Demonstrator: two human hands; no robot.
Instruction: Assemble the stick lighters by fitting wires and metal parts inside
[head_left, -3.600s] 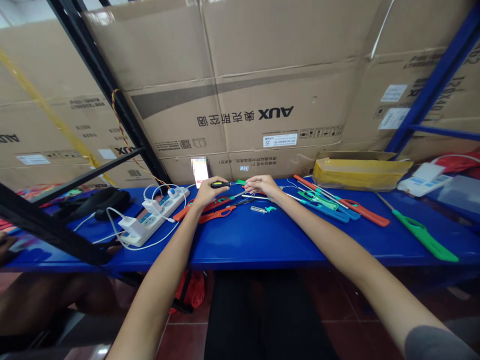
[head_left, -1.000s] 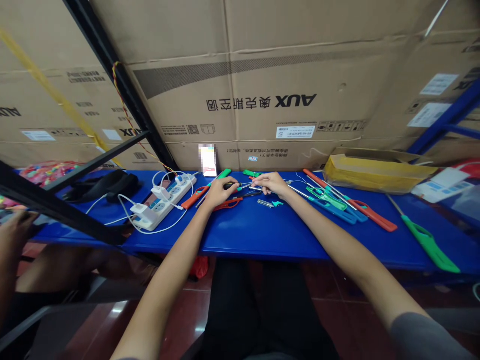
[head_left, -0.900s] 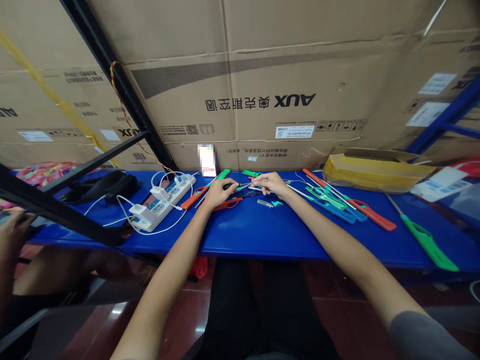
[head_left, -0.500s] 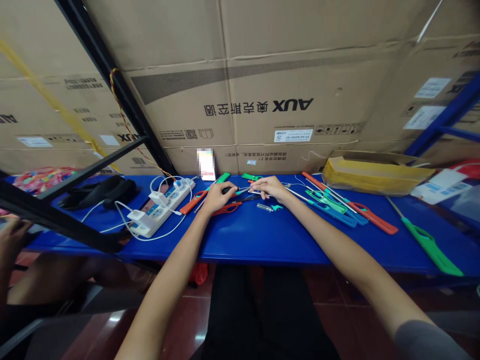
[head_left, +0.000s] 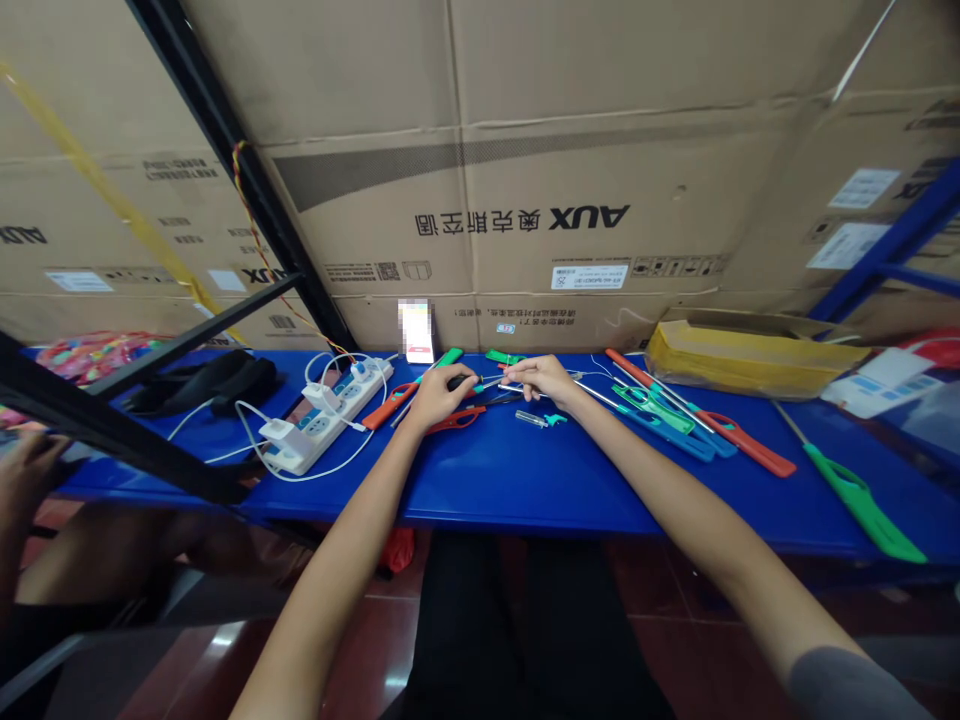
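Note:
My left hand point(head_left: 441, 396) is closed around a black-handled tool point(head_left: 459, 381), whose thin end points right toward the other hand. Fingers pinched, my right hand point(head_left: 546, 380) holds a small thin piece too small to name. Below the left hand lies a red lighter-like piece point(head_left: 456, 420). Just under the right hand are a clear tube point(head_left: 531, 418) and a small green part point(head_left: 556, 420). Right of it lie long lighters with metal rods: blue point(head_left: 686, 440), green point(head_left: 654, 405) and red point(head_left: 750, 445). An orange one point(head_left: 390, 404) is left of my left hand.
A white power strip point(head_left: 330, 420) with cables and a lit phone point(head_left: 417, 332) stand at the left. An open yellow-taped box point(head_left: 750, 360) and a green lighter point(head_left: 862, 500) are at the right. Cardboard boxes line the back. Another person's hand point(head_left: 30, 465) shows far left.
The view has shifted slightly. Both hands keep nearly the same place and grip.

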